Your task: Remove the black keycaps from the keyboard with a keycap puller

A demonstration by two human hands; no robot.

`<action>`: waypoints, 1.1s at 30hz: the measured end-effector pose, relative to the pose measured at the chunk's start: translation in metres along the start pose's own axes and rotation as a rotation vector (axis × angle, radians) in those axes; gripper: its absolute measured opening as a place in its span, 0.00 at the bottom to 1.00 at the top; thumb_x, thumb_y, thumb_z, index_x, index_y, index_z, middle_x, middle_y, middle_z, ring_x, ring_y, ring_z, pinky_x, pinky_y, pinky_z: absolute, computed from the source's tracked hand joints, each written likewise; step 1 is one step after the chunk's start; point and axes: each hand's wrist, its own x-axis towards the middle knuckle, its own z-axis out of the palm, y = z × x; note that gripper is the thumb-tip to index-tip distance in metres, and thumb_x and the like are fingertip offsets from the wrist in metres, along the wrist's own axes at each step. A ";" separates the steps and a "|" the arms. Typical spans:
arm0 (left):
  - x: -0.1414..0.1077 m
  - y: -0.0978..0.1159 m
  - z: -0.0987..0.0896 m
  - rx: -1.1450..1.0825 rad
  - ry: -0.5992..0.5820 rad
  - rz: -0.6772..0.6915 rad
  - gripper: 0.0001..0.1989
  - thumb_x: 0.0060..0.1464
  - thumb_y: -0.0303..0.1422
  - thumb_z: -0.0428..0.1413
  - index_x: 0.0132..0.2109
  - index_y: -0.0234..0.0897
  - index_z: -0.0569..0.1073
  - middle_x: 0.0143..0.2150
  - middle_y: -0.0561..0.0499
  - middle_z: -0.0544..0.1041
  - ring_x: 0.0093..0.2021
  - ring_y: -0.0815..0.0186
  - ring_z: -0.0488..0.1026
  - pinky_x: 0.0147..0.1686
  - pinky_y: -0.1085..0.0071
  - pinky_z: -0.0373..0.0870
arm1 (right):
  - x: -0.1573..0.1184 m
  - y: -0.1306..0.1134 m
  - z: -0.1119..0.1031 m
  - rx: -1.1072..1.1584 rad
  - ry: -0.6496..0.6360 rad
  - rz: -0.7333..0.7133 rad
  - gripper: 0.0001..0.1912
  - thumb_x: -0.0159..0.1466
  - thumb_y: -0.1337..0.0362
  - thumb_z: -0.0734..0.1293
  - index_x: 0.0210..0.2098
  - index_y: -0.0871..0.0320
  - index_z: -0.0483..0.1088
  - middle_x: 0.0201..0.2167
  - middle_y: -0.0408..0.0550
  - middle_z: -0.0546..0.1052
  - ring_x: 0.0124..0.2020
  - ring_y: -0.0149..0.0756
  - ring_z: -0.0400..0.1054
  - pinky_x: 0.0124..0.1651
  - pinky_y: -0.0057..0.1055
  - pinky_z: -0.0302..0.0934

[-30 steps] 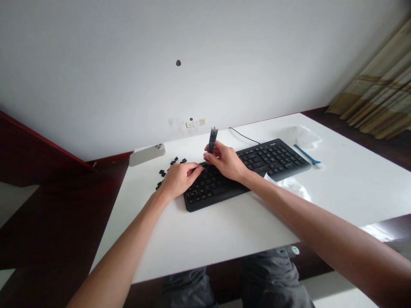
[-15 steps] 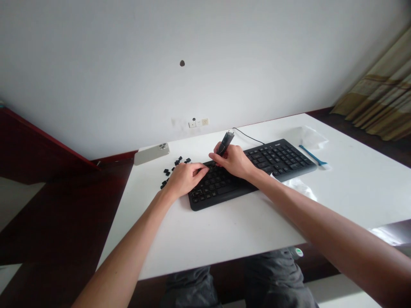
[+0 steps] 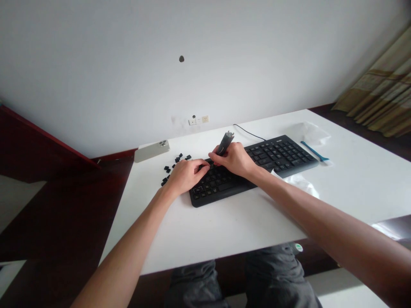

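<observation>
A black keyboard (image 3: 272, 156) lies slanted on the white table, its left part bearing areas without keycaps. Upright over its upper rows is a dark pen-like tool (image 3: 225, 142), gripped by my right hand (image 3: 236, 160). My left hand (image 3: 188, 174) rests on the keyboard's left part, thumb and forefinger pinched near the tool's lower end; whatever sits between those fingertips is too small to make out. Loose black keycaps (image 3: 167, 168) lie scattered beyond and left of my left hand. The tool's tip is hidden behind my right fingers.
At the back left of the table (image 3: 224, 231) lies a phone (image 3: 152, 151). A blue tool (image 3: 314, 151) and a clear plastic bag (image 3: 310, 132) are right of the keyboard. White crumpled material (image 3: 302, 185) lies by my right forearm. A cable (image 3: 248, 132) runs behind.
The view has shifted slightly. Both hands stay at nearly the same place on the keyboard, and the dark tool leans at a slightly different angle.
</observation>
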 end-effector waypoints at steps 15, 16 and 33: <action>0.000 0.003 -0.002 0.011 -0.027 0.027 0.13 0.69 0.37 0.57 0.50 0.44 0.86 0.28 0.53 0.81 0.29 0.64 0.75 0.36 0.68 0.67 | -0.001 -0.002 -0.003 -0.160 0.033 0.033 0.14 0.66 0.56 0.69 0.29 0.58 0.76 0.20 0.45 0.75 0.25 0.36 0.69 0.32 0.34 0.61; 0.000 0.003 -0.002 0.015 -0.029 0.024 0.12 0.69 0.37 0.57 0.51 0.45 0.86 0.28 0.53 0.81 0.29 0.64 0.76 0.36 0.68 0.67 | -0.001 -0.002 -0.003 -0.193 0.047 0.038 0.15 0.65 0.55 0.70 0.28 0.58 0.75 0.19 0.45 0.74 0.24 0.37 0.68 0.32 0.34 0.60; 0.000 0.001 -0.001 0.036 -0.033 0.015 0.12 0.69 0.38 0.58 0.51 0.45 0.85 0.25 0.55 0.78 0.25 0.67 0.71 0.33 0.69 0.62 | -0.001 -0.008 -0.003 -0.153 -0.069 0.037 0.17 0.69 0.57 0.67 0.25 0.56 0.72 0.21 0.47 0.77 0.26 0.37 0.72 0.34 0.33 0.62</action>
